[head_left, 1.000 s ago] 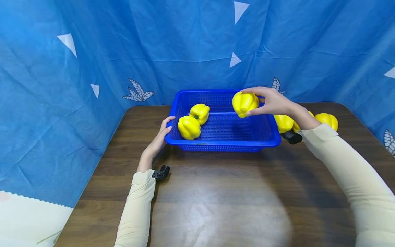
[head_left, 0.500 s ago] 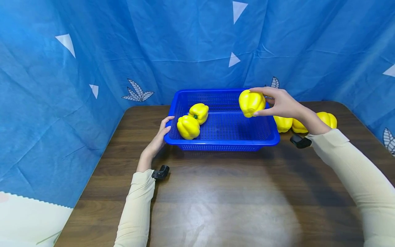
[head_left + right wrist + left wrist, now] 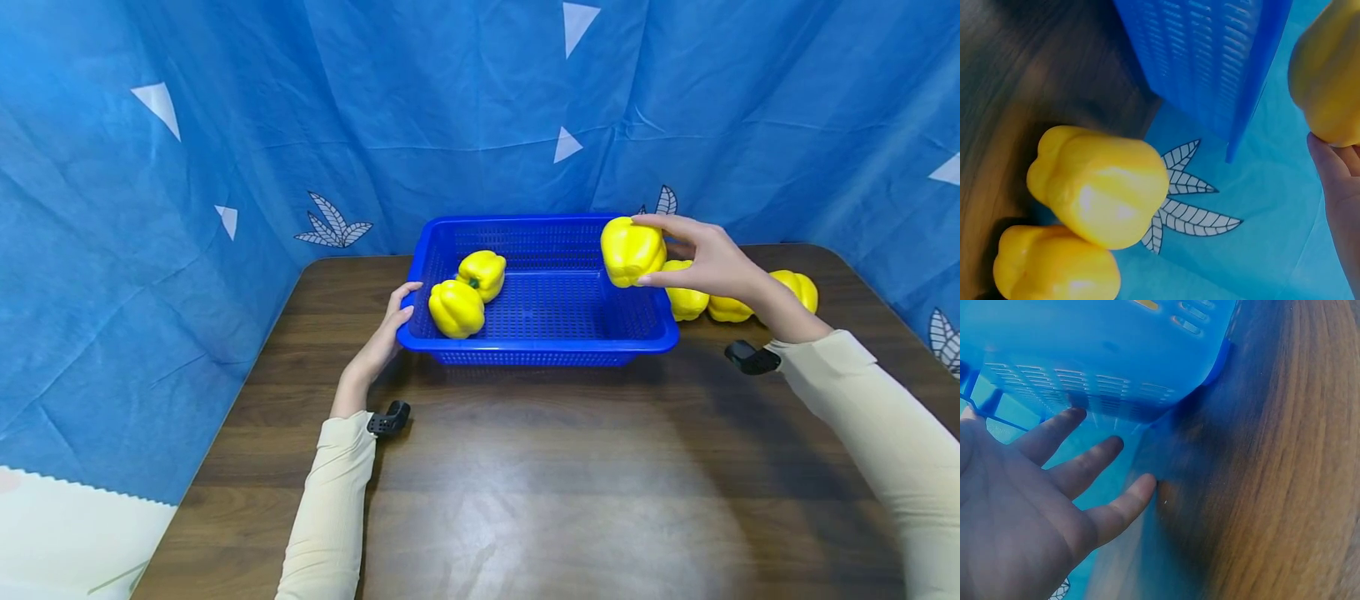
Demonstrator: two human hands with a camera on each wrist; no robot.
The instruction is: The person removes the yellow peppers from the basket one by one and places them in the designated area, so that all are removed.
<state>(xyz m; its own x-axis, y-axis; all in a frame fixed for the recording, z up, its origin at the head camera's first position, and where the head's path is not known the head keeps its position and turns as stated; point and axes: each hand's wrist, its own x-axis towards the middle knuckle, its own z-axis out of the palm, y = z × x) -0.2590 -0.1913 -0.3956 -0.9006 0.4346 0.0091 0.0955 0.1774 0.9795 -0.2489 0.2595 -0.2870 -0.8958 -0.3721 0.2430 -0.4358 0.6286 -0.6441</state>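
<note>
Brown wood-grain table (image 3: 525, 442) — pale glare (image 3: 487, 517) on its surface — before blue curtain (image 3: 450, 83) with white triangles (image 3: 577, 23)

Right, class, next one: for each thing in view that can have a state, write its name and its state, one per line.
Blue basket, upright, open-topped, partly filled
Front pepper inside, resting, stem not visible
Rear pepper inside, on its side, stem visible
Held pepper, raised
Right hand, gripping that pepper
Left hand, touching the basket's left rim
Three peppers at right, on the table, partly hidden
Curtain, hanging, creased
</note>
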